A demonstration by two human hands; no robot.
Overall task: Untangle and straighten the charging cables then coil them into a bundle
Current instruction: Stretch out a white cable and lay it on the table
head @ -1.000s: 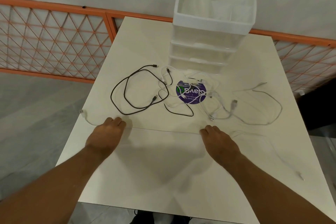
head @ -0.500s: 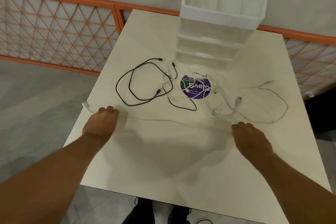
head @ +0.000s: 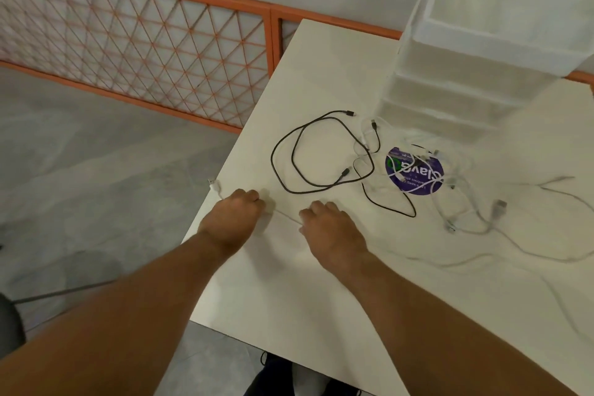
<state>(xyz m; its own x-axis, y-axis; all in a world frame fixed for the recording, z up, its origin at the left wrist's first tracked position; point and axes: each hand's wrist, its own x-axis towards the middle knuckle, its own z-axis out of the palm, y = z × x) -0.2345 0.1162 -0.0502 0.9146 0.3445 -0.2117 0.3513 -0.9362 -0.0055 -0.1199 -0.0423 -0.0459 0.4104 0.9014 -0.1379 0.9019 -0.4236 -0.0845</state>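
Head view looks down on a white bench point(head: 321, 305) with several charging cables lying on it. The left hand point(head: 236, 219) is at the left edge of the bench, back side up, and its grip is curled down over a thin white cable point(head: 286, 215). The plug point(head: 212, 184) of this cable sticks out just past the bench edge, on the far side of the hand. The right hand point(head: 331, 230) lies just beside the left one, also back up, and its grip is bent down on the same cable. The short piece between the two hands is straight. The fingertips of both hands are hidden under the hands. To the right of the right hand the cable goes on along the bench in loose, blurred curves.

Beyond the hands a black cable point(head: 321, 154) lies in a double loop, apart from both hands. To its right a tangle of white cables point(head: 466, 212) lies partly across a round purple sticker point(head: 414, 172). A white plastic drawer unit point(head: 482, 74) stands at the far side of the bench, close behind the sticker. Left of the bench an orange lattice fence point(head: 144, 48) runs along the grey floor point(head: 96, 186). Dark shoes point(head: 279, 376) show under the near edge of the bench.
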